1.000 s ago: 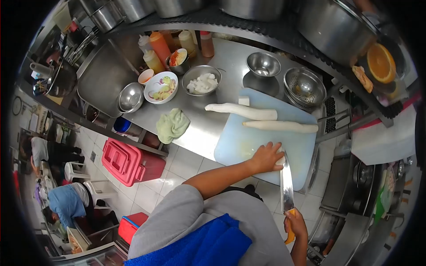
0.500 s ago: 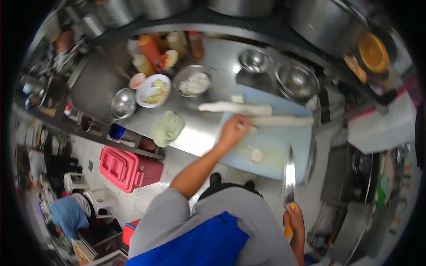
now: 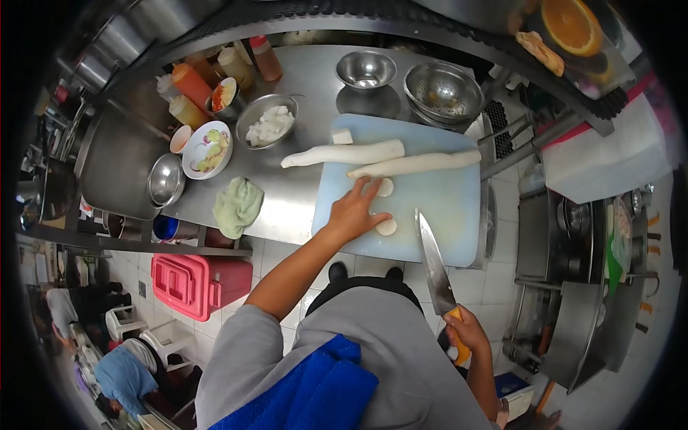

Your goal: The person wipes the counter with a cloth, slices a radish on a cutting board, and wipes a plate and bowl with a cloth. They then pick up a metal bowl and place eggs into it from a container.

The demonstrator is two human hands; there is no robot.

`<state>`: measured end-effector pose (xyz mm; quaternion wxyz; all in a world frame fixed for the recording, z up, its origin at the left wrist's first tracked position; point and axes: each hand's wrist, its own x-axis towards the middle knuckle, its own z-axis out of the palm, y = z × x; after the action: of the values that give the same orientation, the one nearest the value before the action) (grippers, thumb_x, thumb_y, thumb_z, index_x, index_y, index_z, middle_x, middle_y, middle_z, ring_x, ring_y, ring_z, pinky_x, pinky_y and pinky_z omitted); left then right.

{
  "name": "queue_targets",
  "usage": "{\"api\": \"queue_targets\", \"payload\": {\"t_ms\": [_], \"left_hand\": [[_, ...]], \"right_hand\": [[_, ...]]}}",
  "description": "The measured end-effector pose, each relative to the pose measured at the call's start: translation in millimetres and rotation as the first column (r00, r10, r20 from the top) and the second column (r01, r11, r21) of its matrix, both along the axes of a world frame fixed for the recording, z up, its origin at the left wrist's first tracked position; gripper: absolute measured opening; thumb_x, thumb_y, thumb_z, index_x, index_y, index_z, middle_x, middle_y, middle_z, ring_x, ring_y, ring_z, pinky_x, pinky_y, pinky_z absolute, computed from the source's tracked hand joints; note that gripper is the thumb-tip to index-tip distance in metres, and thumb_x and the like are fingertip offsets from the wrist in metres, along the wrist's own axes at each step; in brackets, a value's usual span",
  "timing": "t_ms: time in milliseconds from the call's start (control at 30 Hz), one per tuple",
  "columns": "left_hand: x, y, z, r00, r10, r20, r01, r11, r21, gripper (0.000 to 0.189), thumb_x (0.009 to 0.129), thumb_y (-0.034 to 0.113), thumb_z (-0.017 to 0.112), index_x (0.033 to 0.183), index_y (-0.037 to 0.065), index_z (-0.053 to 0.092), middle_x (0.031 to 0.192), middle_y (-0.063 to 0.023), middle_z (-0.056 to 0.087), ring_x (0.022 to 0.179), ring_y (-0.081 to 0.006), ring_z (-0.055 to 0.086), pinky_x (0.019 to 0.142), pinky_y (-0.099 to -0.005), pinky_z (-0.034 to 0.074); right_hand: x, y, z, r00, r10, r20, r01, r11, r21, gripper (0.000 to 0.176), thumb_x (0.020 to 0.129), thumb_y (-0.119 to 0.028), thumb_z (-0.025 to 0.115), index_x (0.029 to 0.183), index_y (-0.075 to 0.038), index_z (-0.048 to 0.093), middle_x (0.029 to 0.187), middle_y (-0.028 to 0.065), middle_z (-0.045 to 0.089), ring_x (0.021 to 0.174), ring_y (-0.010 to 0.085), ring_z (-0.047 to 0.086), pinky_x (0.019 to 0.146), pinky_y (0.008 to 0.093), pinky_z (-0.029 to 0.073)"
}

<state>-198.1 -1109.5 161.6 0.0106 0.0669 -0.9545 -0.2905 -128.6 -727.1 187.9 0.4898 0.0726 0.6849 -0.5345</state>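
Observation:
Two long, peeled white roots, like daikon, lie near the far side of a light blue cutting board: one root (image 3: 344,154) overhangs the board's left edge, the other root (image 3: 423,163) is nearer me. My left hand (image 3: 351,213) is over the board (image 3: 437,236) with fingers spread. Its fingertips are by one round white slice (image 3: 385,187), and its thumb touches or nearly touches a second slice (image 3: 387,227). In my right hand (image 3: 467,331) is the orange handle of a large kitchen knife (image 3: 434,269), its tip over the board's near part. A white chunk (image 3: 342,136) sits at the back.
Left on the steel counter are a bowl of white pieces (image 3: 247,129), a white bowl of scraps (image 3: 193,165), a steel bowl (image 3: 166,180), sauce bottles (image 3: 190,86) and a green cloth (image 3: 238,208). Behind the board are a steel bowl (image 3: 366,70) and colander (image 3: 444,89). A shelf edge (image 3: 459,36) overhangs.
My left hand has gone from bunched fingers beside the root to spread fingers near the slices. The knife has tilted, its tip swinging left. The view has shifted too.

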Motion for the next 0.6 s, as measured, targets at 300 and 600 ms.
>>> {"api": "queue_targets", "payload": {"t_ms": [300, 600], "left_hand": [[-14, 19, -5, 0.983, -0.177, 0.043, 0.181, 0.97, -0.162, 0.086, 0.064, 0.061, 0.075, 0.134, 0.017, 0.05, 0.141, -0.0156, 0.038, 0.103, -0.0345, 0.059, 0.078, -0.0443, 0.055], [23, 28, -9, 0.986, -0.162, -0.03, 0.155, 0.976, -0.154, 0.078, 0.068, 0.04, 0.079, 0.137, 0.021, 0.046, 0.139, -0.0163, 0.039, 0.103, -0.0347, 0.058, 0.076, -0.0424, 0.056]], "right_hand": [[-21, -19, -16, 1.0, 0.022, -0.013, -0.022, 0.999, -0.029, 0.016, 0.094, -0.02, 0.055, 0.097, -0.006, 0.049, 0.057, 0.0043, 0.051, 0.04, 0.0132, 0.048, 0.039, 0.027, 0.04], [-32, -30, -23, 0.987, 0.158, 0.014, -0.157, 0.984, -0.085, 0.019, 0.094, -0.023, 0.056, 0.094, -0.006, 0.047, 0.058, 0.0043, 0.051, 0.042, 0.0139, 0.05, 0.041, 0.0282, 0.04]]}}
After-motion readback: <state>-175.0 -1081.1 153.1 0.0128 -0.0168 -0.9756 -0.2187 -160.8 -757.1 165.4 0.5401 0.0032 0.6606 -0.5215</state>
